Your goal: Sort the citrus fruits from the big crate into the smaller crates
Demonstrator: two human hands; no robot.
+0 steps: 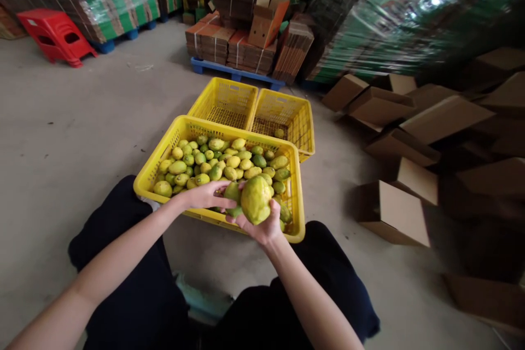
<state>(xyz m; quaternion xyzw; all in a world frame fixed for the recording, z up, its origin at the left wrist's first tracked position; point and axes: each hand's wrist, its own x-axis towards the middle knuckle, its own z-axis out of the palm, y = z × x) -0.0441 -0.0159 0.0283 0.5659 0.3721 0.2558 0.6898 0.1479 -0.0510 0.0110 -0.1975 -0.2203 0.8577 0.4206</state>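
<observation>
A large yellow-green lemon [256, 200] rests in my right hand [266, 225], the fingers curled under and around it. My left hand [210, 196] holds a smaller green lemon [233, 194] just left of the large one; its lower part is partly hidden by fingers. Both hands are above the near edge of a yellow crate [217, 130]. Inside that crate lie several yellow and green lemons [233, 162] of mixed sizes.
Two more yellow crates [223, 99] [309, 126] stand behind, the right one with a fruit inside. Open cardboard boxes [404, 213] lie at right. A blue pallet [238, 74] bears flattened cartons at the back. A red stool [57, 35] stands far left.
</observation>
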